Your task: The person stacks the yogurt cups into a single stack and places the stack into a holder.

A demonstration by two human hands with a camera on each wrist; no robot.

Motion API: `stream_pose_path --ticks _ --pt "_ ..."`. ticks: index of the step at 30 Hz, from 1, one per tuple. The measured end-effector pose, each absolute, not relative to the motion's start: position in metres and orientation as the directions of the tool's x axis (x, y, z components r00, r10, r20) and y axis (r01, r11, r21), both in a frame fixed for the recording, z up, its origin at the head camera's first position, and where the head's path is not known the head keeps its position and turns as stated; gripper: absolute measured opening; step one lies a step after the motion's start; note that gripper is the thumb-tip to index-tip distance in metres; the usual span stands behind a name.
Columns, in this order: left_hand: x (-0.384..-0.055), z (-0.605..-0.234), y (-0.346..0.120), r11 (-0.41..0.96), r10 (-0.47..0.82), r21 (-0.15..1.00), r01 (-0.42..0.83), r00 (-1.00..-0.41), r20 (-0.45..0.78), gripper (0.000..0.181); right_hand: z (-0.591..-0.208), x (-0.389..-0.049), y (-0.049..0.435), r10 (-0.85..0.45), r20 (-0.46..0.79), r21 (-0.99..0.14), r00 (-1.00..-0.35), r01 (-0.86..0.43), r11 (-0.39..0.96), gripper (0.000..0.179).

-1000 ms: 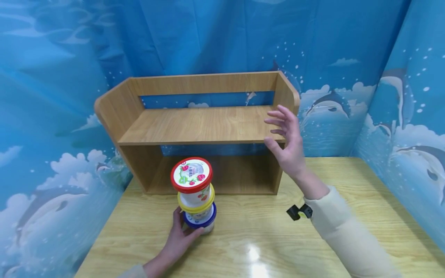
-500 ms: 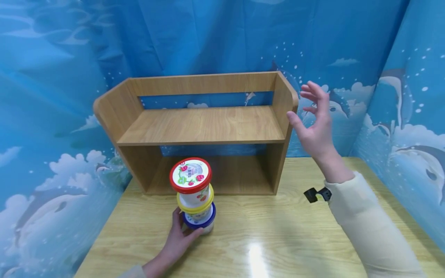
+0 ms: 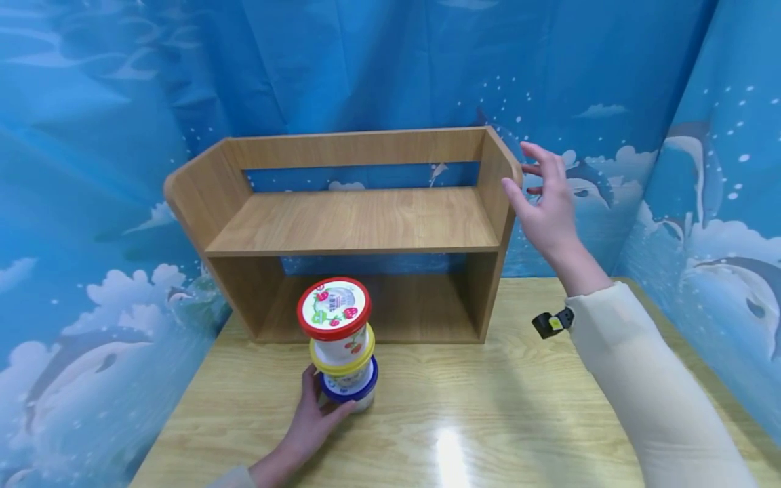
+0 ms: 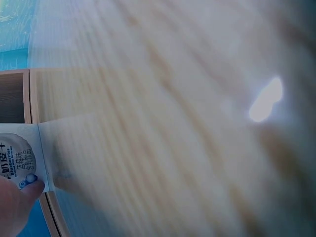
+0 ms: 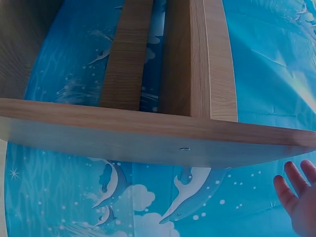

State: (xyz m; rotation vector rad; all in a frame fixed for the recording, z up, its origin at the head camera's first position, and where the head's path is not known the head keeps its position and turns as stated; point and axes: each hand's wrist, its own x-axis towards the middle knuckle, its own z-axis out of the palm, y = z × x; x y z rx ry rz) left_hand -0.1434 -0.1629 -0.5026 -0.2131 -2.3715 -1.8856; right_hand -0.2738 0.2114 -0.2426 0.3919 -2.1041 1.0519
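Your right hand (image 3: 548, 203) is what has changed: a second ago it was in front of the right end of the upper board, and it has since swung out to the front edge of the right side panel (image 3: 495, 176) of the wooden shelf unit (image 3: 360, 220), ending slightly nearer that edge than half a second ago. Its fingers are loosely bent, thumb spread, and it holds nothing; whether the thumb touches the panel you cannot tell. Your left hand (image 3: 310, 420) hasn't shifted: fingers and thumb curl round the blue-lidded tub (image 3: 366, 397), the bottom one of three, with the yellow-lidded tub (image 3: 345, 369) on it and the red-lidded tub (image 3: 333, 308) on top. So your hands are well apart, and the stack, still upright in front of the shelf unit and left of its middle, seems to be steadied low down by the left alone while the right is free. Beneath it all is a pale wood-grain tabletop (image 3: 415, 400) with a bright reflection (image 3: 450, 454) near its front. Behind and at both sides hangs a blue sea-scene backdrop (image 3: 366, 74) printed with dolphins and clouds, also visible through the shelf unit's back gaps.
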Motion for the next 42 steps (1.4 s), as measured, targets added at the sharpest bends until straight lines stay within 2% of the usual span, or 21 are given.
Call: stream_pose_path --ticks 4,14,35,42 --pt "-0.143 -0.504 -0.164 0.22 0.046 0.96 0.176 -0.984 0.17 0.089 -0.242 -0.279 0.21 0.052 0.711 -0.575 -0.701 -0.538 0.616 0.05" --pt "-0.144 -0.506 -0.163 0.224 0.042 0.958 0.177 -0.984 0.172 0.088 -0.245 -0.285 0.209 0.055 0.711 -0.606 -0.701 -0.571 0.553 0.038" --pt "-0.145 -0.5 -0.161 0.288 0.057 0.935 0.209 -0.978 0.201 0.088 -0.252 -0.289 0.207 0.084 0.724 -0.619 -0.685 -0.591 0.518 0.036" --pt "-0.148 -0.502 -0.156 0.307 -0.012 0.941 0.145 -0.988 0.156 0.096 -0.252 -0.289 0.207 0.091 0.727 -0.619 -0.681 -0.592 0.515 0.035"
